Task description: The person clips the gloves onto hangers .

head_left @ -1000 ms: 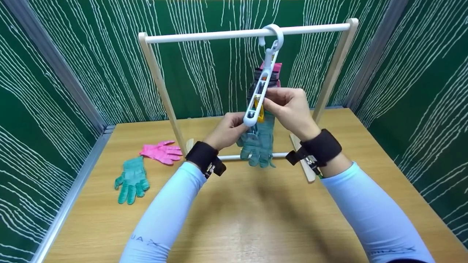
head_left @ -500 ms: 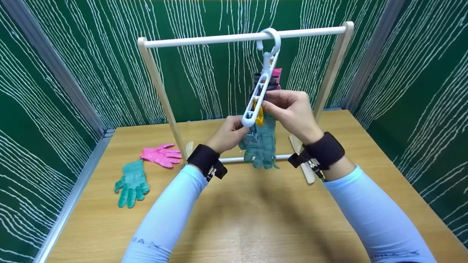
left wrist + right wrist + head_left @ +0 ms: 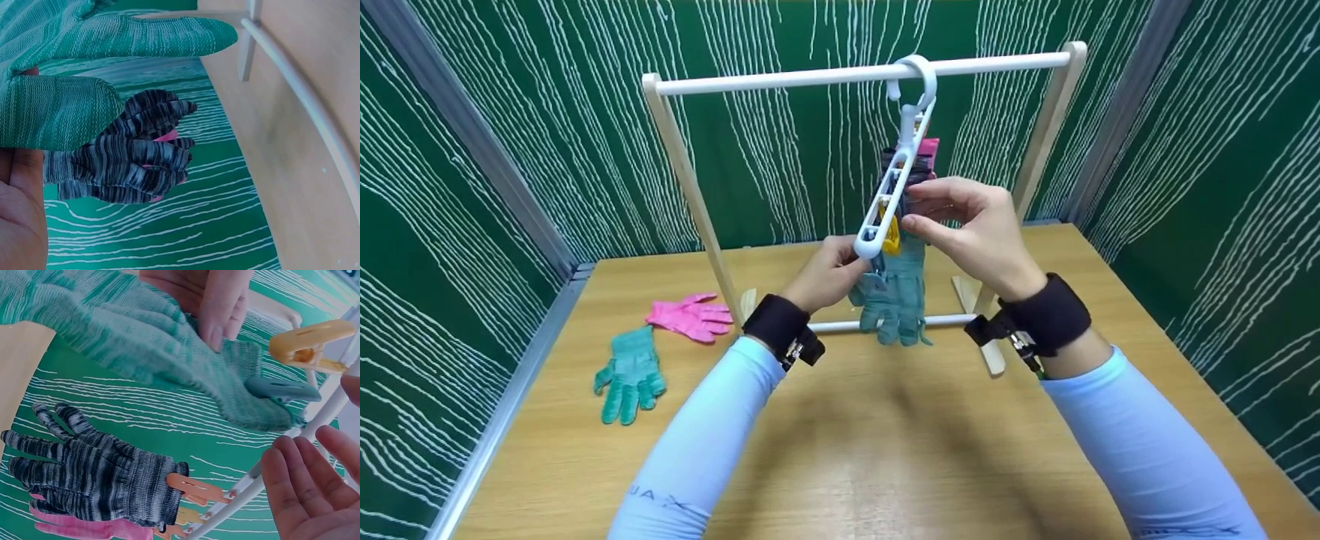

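A green knit glove (image 3: 907,281) hangs below the white hanger (image 3: 867,246), its cuff gripped by a blue-green clip (image 3: 284,389). My left hand (image 3: 826,276) pinches the glove near its cuff, thumb on top in the right wrist view; the glove hides part of this hand in the left wrist view. Just right of the hanger is my right hand (image 3: 971,232), thumb and fingers parted with nothing between them. Beside the blue-green clip sits a yellow clip (image 3: 312,340). Farther back on the hanger, an orange clip (image 3: 194,486) holds a black-and-grey striped glove (image 3: 95,475).
The hanger hooks over the top bar (image 3: 780,77) of a wooden rack. Behind the striped glove hangs a pink glove (image 3: 126,529). Another pink glove (image 3: 690,318) and a green glove (image 3: 631,375) lie on the table (image 3: 855,465) at left. Patterned green walls enclose the table.
My right hand has let go at the clip; its thumb and fingers have parted and it has moved slightly right. My left hand stays at the green glove.
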The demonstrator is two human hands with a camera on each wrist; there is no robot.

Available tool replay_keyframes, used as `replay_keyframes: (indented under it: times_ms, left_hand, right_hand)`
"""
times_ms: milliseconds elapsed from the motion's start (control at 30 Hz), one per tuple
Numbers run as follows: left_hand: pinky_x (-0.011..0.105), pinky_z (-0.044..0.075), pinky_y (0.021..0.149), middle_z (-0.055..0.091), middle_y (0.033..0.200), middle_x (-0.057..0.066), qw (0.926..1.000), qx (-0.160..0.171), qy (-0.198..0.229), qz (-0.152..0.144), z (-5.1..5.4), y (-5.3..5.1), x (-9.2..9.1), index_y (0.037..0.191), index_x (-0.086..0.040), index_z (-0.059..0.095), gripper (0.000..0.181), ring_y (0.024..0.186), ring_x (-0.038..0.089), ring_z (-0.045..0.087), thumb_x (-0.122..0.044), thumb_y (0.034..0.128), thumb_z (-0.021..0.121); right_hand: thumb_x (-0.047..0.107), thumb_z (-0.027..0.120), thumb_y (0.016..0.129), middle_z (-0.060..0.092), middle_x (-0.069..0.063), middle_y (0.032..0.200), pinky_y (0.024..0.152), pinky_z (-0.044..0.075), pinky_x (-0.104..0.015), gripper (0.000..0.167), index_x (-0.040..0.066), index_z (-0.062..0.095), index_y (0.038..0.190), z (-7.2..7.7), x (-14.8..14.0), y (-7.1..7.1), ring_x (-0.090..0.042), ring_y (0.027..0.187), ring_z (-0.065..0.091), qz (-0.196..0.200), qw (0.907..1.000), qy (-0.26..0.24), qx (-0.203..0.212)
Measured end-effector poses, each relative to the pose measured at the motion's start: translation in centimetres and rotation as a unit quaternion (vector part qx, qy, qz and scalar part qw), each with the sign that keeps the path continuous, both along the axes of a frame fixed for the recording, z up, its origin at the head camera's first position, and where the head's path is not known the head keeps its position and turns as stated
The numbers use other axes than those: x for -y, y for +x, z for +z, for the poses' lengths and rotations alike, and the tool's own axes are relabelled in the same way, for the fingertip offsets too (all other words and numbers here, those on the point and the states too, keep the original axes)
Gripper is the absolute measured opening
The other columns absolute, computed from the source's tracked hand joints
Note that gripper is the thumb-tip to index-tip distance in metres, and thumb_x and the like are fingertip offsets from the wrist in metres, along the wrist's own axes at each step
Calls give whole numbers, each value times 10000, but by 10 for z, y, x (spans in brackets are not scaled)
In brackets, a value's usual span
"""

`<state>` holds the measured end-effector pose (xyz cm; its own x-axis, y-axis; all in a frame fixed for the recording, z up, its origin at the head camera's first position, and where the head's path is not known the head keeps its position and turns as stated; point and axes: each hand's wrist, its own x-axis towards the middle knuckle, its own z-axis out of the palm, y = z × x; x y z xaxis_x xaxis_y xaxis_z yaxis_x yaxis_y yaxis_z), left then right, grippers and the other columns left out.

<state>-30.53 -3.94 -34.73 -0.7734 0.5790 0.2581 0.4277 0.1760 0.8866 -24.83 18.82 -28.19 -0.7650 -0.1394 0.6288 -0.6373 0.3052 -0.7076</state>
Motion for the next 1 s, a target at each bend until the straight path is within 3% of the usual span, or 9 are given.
replay_keyframes:
  times_ms: [200,367,833,1000]
  left_hand:
    - [249,418,657,488,804,-15,9998,-194,0,-33,1,1,0,1228,107,694,282,717,124,476,-15,1065,498]
    - [268,438,716,489,832,-6,10000,-55,27,-37,1,1,0,1279,81,700,295,791,148,507,-42,1093,507]
    - [257,426,681,523,838,-4,10000,-31,-52,25,2,1,1,1251,96,687,286,768,141,503,-15,1074,493]
    - [257,408,660,510,821,-8,9999,6,-101,52,2,1,0,1259,82,687,284,733,133,488,-21,1079,493]
  right_hand:
    - [-80,821,906,777,-257,1118,881,613,-200,319,-106,747,1215,2,-1,10,-32,913,736,252,9991,272,-187]
    - [-104,819,895,783,-265,1103,883,615,-202,331,-124,735,1214,2,-2,14,-27,889,734,374,9986,326,-184]
    - [-71,865,870,814,-182,1091,886,627,-236,317,-86,767,1170,6,8,21,-61,882,738,411,9974,585,-101]
    - [-38,882,868,824,-166,1062,866,632,-228,275,-62,790,1126,6,12,22,-8,864,738,121,9968,787,-12]
